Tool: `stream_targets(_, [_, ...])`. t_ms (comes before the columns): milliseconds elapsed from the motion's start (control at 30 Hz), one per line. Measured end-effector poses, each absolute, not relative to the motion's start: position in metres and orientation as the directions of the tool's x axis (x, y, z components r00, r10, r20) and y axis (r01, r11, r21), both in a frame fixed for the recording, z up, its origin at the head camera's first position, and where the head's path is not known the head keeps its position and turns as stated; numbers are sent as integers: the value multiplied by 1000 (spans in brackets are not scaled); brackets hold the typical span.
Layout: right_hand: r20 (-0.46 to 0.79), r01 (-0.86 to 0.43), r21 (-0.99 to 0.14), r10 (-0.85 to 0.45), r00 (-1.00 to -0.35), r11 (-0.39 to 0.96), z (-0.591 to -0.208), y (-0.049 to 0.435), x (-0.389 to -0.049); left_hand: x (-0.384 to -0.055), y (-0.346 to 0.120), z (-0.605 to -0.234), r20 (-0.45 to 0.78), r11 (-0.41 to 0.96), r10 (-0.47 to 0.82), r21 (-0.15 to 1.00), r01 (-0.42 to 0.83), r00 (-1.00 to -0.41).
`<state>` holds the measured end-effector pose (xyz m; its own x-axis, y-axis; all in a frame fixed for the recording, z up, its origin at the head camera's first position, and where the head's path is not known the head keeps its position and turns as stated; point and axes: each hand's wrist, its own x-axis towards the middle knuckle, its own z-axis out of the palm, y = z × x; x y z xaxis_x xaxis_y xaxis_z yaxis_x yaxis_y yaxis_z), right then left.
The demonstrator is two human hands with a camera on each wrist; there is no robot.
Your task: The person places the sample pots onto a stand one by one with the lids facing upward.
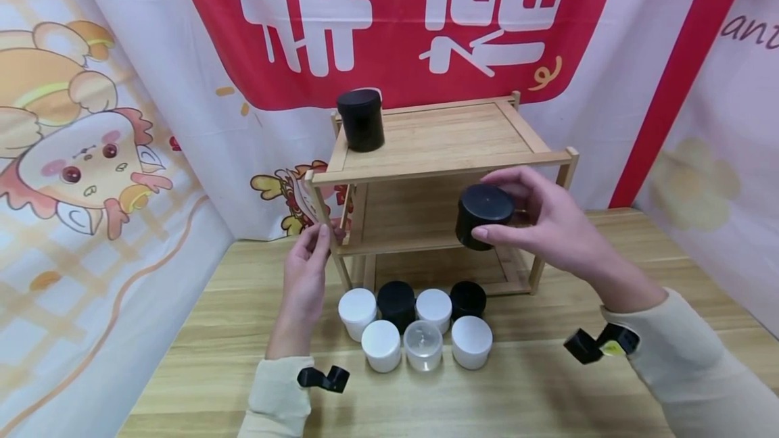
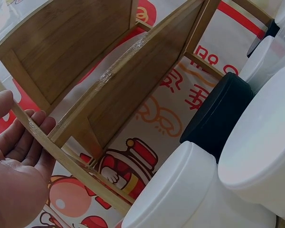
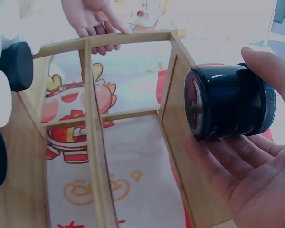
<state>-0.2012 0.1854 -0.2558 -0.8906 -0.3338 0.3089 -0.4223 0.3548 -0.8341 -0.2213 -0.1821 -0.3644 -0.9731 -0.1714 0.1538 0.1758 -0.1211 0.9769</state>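
Held black jar (image 1: 467, 227), lid (image 1: 485, 201) up; axis (nearly) upright

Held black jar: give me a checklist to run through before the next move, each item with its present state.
1. Right hand grips the held black jar: ok, thumb and fingers hold its side.
2. Held black jar upright: ok, its lid faces up.
3. Lid screwed tight: cannot tell.
4. Left hand on the rack: ok, it holds the front left post.
5. Held black jar resting on the rack: not ok, it is in the air.
6. Shelf jar upright: ok, at the left of the top shelf.
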Motion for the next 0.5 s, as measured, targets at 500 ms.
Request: stream_targets(500, [244, -384, -824, -350, -904, 417, -218, 175, -209, -218, -182, -362, 137, -120, -178, 980, 159, -974])
